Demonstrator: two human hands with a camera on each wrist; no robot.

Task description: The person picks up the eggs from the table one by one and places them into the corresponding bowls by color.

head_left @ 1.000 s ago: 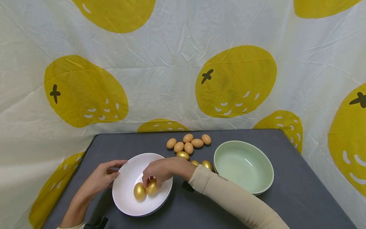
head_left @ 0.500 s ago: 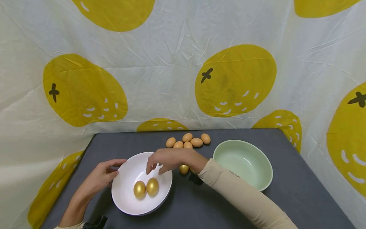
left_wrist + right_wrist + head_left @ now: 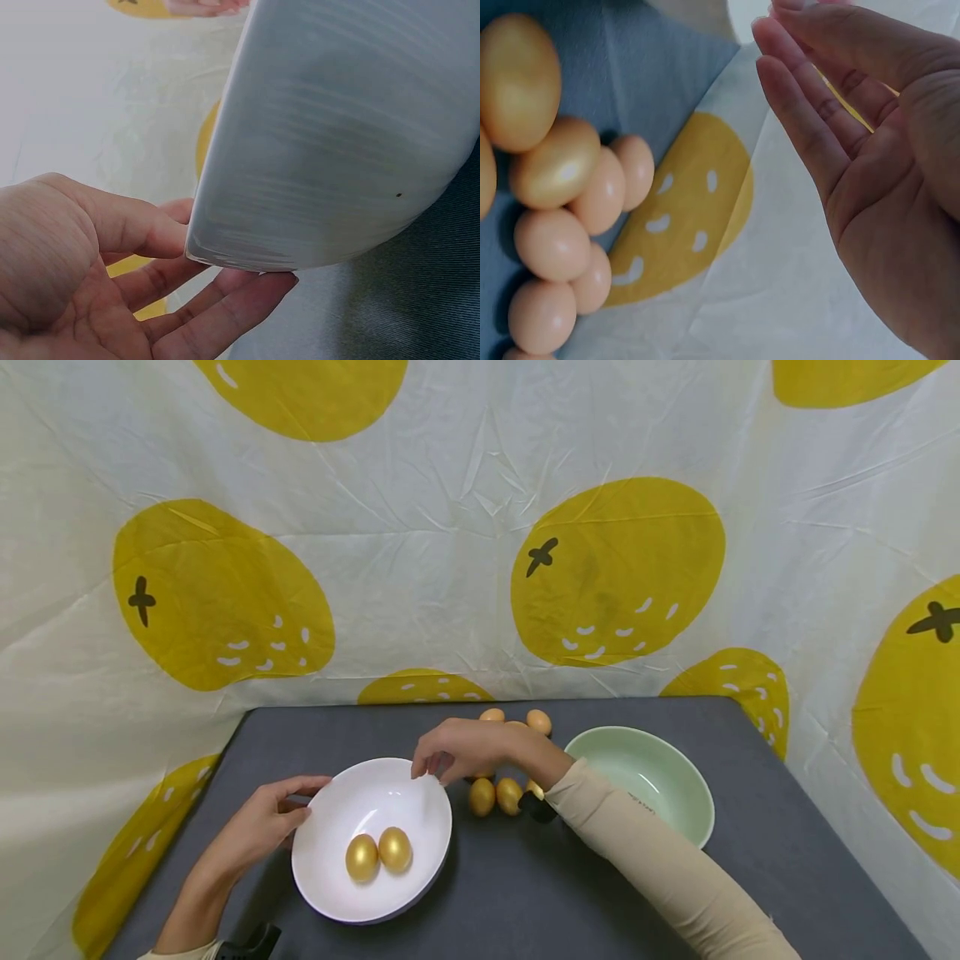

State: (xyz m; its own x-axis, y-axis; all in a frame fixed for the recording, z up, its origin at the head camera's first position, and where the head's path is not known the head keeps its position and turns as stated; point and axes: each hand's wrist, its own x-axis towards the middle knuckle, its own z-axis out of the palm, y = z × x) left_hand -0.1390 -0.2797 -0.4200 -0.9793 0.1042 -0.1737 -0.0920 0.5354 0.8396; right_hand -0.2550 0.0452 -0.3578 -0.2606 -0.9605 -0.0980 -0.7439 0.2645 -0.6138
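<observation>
My left hand (image 3: 258,822) holds the left rim of a white bowl (image 3: 326,872); in the left wrist view its thumb and fingers (image 3: 255,289) meet the rim and outer wall. Two gold eggs (image 3: 362,858) lie side by side inside the bowl. My right hand (image 3: 465,747) hovers over the bowl's far right rim, fingers loosely bent, holding nothing. Just right of the bowl, several more gold eggs (image 3: 482,797) rest on the dark table, partly hidden by the right hand and forearm. The right wrist view has gold eggs (image 3: 555,163) beside brown eggs (image 3: 552,245).
A pale green bowl (image 3: 637,760) stands at the right, partly covered by the right sleeve (image 3: 652,843). Brown eggs (image 3: 538,722) sit near the table's back edge. Behind the table hangs a white cloth (image 3: 420,568) printed with yellow fruit.
My right hand has let go of a gold egg in the white bowl, then risen back and right to the rim. The left hand stays at the bowl.
</observation>
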